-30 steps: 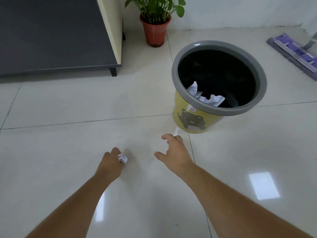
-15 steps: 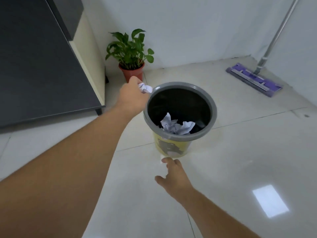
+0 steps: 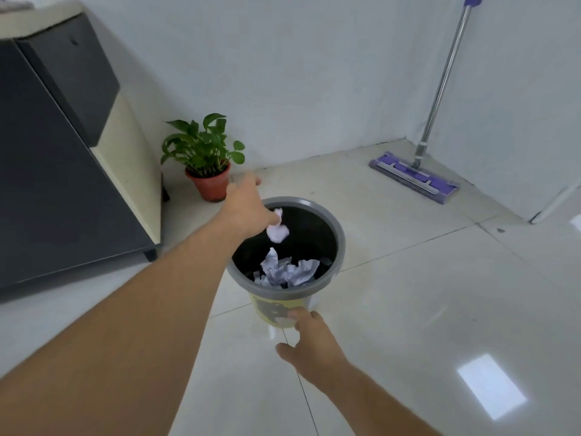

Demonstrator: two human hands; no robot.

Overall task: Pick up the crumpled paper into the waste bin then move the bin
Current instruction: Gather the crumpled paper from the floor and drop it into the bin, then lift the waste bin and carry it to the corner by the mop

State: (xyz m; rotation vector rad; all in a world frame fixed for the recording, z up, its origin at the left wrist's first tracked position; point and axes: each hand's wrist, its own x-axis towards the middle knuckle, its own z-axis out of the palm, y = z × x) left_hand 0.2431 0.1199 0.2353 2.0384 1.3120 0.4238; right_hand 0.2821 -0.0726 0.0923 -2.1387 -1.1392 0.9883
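Paper (image 3: 277,232) sits just under our left hand (image 3: 248,209), over the dark mouth of the bin (image 3: 339,247). Whether the fingertips pinch it or it has left them, we cannot tell; the fingers are turned down and mostly hidden behind the back of the hand. More crumpled sheets (image 3: 287,272) lie inside against the near wall.

In this single head view, our right hand (image 3: 309,339) reaches low toward the bin's yellow base, fingers loosely spread and holding nothing, fingertips at or touching the side.

To do the drop well, we judge the hand should stay inside the rim's circle and let go cleanly, so the ball falls straight and does not bounce off the grey rim onto the floor (image 3: 408,309). The right hand can steady the light bin meanwhile. The plant (image 3: 204,158) stands near behind; the mop (image 3: 415,177) is well apart.
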